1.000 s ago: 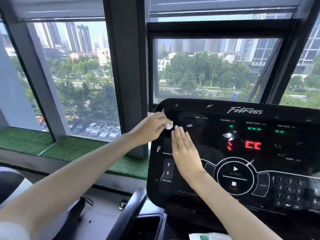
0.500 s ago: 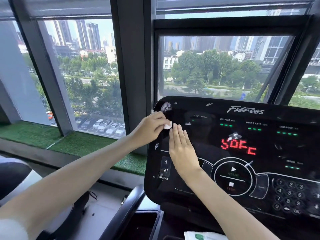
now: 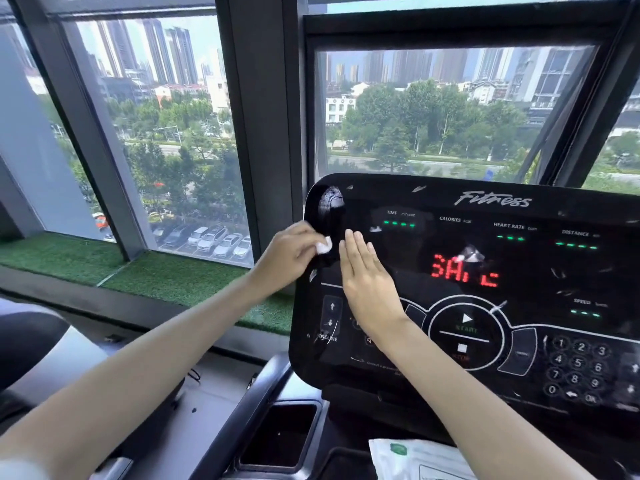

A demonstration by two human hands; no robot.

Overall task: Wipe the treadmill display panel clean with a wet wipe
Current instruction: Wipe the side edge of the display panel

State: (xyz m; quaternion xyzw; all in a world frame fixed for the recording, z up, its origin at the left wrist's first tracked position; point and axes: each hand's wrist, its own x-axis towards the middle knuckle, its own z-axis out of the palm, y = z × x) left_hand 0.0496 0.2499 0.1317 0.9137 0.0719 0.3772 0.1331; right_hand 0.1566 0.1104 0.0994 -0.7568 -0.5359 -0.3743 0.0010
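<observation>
Both hands stay at the glossy black treadmill display panel's [image 3: 485,271] left edge, the left hand [image 3: 287,254] still pinching the small white wet wipe [image 3: 323,245], the right hand [image 3: 367,278] flat and open, while the red readout [image 3: 464,271] has changed.

Glossy black plastic display panel [image 3: 485,237]; soft white wipe [image 3: 323,245]; rough green turf sill [image 3: 166,275].

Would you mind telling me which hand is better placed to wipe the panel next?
Left: the left hand pinches the wet wipe at the panel edge; the right hand lies flat, empty.
</observation>
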